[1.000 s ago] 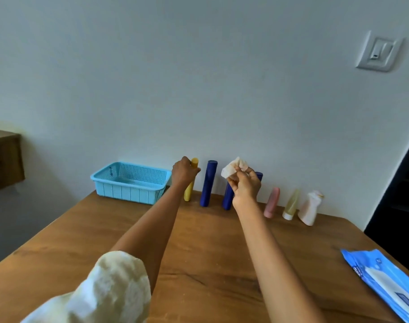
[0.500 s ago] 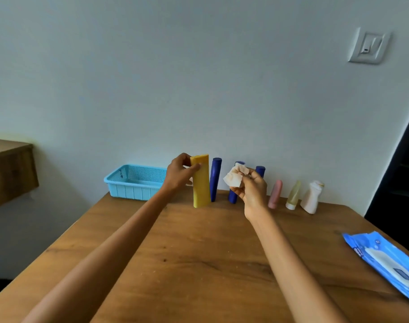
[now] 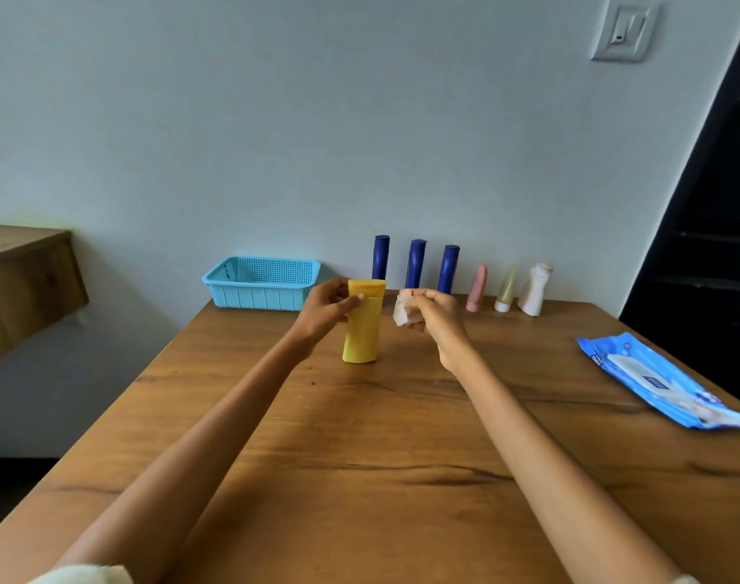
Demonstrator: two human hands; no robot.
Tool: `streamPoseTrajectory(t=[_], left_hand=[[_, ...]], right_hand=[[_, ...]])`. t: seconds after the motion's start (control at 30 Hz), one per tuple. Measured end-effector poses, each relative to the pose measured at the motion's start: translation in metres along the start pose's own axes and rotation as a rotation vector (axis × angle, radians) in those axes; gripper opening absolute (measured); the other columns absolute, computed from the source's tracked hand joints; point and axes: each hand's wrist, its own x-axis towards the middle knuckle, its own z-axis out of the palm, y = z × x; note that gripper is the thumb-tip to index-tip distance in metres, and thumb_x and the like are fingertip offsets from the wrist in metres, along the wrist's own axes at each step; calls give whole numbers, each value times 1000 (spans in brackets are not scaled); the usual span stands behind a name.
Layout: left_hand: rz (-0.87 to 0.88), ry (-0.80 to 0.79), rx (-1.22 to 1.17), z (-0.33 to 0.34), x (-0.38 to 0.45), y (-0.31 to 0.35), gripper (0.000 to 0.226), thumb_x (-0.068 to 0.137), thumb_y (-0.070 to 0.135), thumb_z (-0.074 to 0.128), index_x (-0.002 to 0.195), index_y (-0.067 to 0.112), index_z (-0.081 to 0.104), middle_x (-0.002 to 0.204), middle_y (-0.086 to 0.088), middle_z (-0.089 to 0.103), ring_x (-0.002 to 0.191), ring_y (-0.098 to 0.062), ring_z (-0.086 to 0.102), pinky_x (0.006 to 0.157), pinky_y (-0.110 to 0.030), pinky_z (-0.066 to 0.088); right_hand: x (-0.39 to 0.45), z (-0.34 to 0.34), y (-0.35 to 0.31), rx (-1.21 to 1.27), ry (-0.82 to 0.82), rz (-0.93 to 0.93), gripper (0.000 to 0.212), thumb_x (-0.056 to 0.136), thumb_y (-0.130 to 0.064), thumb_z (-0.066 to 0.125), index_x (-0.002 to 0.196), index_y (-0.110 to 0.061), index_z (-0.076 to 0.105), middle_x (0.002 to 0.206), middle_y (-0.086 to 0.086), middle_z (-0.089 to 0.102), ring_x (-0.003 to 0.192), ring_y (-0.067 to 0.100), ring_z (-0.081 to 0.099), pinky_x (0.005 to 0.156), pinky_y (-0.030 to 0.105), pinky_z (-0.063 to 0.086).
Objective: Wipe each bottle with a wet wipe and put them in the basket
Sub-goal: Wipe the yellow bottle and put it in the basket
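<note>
Both forearms are bare from wrist to elbow, and only a soft, cream-white, fuzzy-looking fabric sleeve edge (image 3: 83,575) shows at the left upper arm, with a small pale sliver of sleeve (image 3: 685,578) at the right.

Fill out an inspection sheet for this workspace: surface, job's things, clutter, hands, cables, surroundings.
Surface: wooden table, dark grain streaks.
Job's things: yellow bottle upright in front of the row; wet wipe crumpled; three blue bottles, pink bottle, pale yellow bottle and white bottle stand along the wall; blue basket at the back left, no bottle seen in it.
Clutter: blue wipes pack lying flat at the right.
Hands: left hand grips the yellow bottle near its top; right hand pinches the wet wipe, apart from the bottle.
Cables: nothing seen.
Surroundings: pale wall, wall switch, wooden shelf at left, dark opening at right.
</note>
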Motion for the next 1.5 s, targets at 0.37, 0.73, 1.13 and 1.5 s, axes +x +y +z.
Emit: streamPoseTrajectory(t=[0.37, 0.73, 1.13, 1.5], left_hand=[[-46, -328, 95, -15, 1, 7, 47, 90, 33, 56, 133, 14, 46, 125, 0, 57, 119, -18, 53, 95, -33, 49], [-143, -505, -218, -21, 30, -3, 84, 45, 55, 88, 114, 17, 59, 106, 5, 72, 103, -12, 66, 84, -25, 53], [-87, -257, -914, 16, 61, 11, 78, 39, 63, 85, 99, 14, 75, 91, -3, 72, 72, -14, 69, 61, -27, 57], [65, -302, -980, 21, 75, 17, 68, 58, 47, 85, 112, 10, 65, 105, -10, 70, 95, -22, 68, 79, -37, 56]], right_hand=[[-9, 15, 1, 13, -48, 10, 13, 92, -11, 58, 101, -9, 67, 89, 1, 67, 74, 11, 62, 70, 24, 55], [10, 13, -5, -150, -128, -71, 24, 91, -9, 57, 114, -14, 64, 109, 7, 65, 86, 10, 61, 60, 11, 48], [48, 30, -64, 333, 206, -328, 13, 84, 2, 62, 96, 2, 66, 82, -7, 68, 73, -2, 67, 68, 14, 52], [56, 49, -51, -147, 355, -709, 14, 78, 4, 66, 88, -6, 70, 94, 2, 68, 85, 11, 62, 70, 8, 46]])
